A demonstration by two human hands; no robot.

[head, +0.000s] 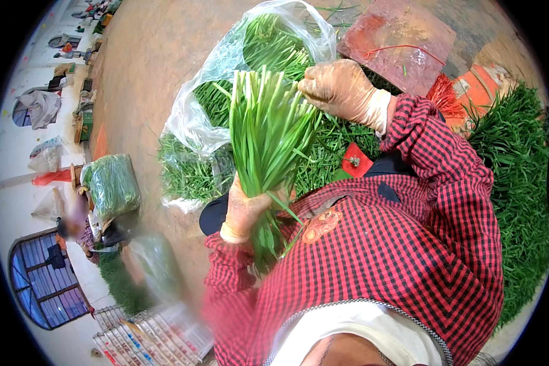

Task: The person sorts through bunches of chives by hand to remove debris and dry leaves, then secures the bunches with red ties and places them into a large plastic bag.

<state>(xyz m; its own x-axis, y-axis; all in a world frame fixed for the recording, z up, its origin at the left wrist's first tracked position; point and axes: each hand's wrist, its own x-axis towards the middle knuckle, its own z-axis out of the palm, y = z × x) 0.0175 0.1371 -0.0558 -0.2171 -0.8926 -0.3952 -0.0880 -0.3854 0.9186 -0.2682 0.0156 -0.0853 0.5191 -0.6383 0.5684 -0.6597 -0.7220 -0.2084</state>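
Note:
A bunch of green leafy stalks, perhaps garlic chives [267, 137], stands with its pale cut ends up. My left hand [247, 208], in a thin glove, is closed around its leafy lower part. My gloved right hand [331, 89] is at the pale ends on the bunch's right side, fingers bent together; whether they pinch a stalk is hidden. Behind the bunch, a clear plastic bag [190, 107] holds more bunches of the same greens [274, 43]. Loose greens [338, 137] lie below my right hand, near a red piece [357, 160] with a small metallic cluster on it.
A reddish board [398, 43] with a red strip on it lies at the upper right, beside a bundle of red ties [444, 98]. A long heap of greens [519, 206] lines the right. At the left, another person [84, 228] is near a large bagged bundle [112, 185].

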